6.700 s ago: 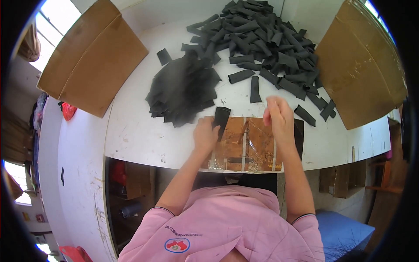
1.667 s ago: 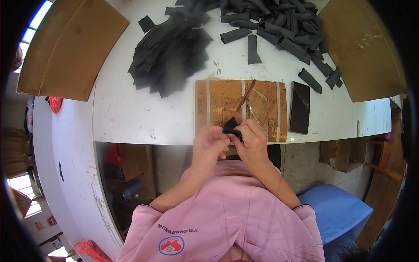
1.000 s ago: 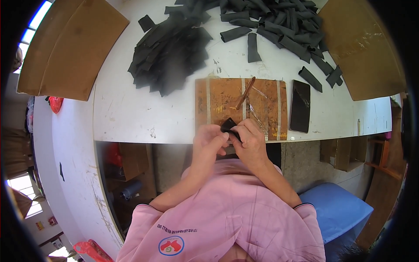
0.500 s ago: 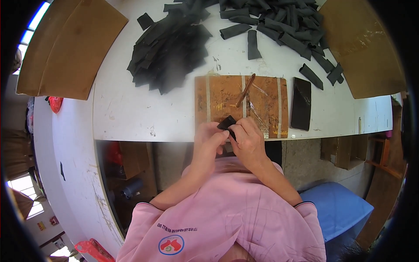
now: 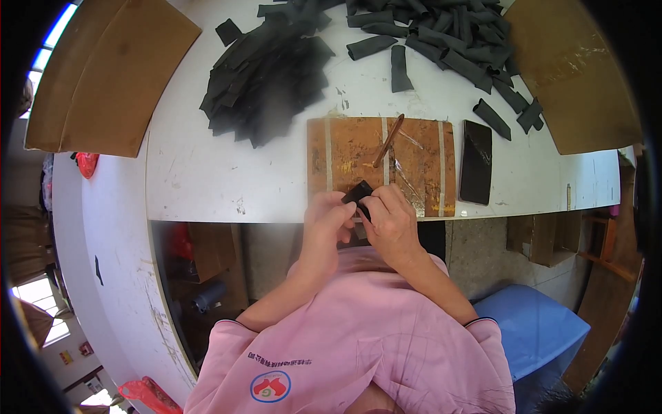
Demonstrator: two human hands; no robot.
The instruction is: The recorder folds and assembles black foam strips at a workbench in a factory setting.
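Both hands meet at the table's front edge, over the near side of a worn brown board (image 5: pixel 352 148) crossed by pale tape strips. Between them is a small black fabric piece (image 5: pixel 357 192). My left hand (image 5: pixel 325 215) pinches it from the left. The fingers of my right hand (image 5: pixel 392 217) close on its right side; part of the piece is hidden behind them. A slim brown stick-like tool (image 5: pixel 389 142) lies slanted on the board, beyond my hands.
A dark pile of flat black pieces (image 5: pixel 269 79) lies at the back left. Tube-shaped black pieces (image 5: pixel 469 41) are heaped at the back right. A black phone (image 5: pixel 476 163) rests right of the board. Cardboard sheets (image 5: pixel 114 76) flank the white table (image 5: pixel 200 179).
The hands keep nearly the same place and hold on the black piece. It is tilted slightly differently, with a little more of it showing above the fingers.
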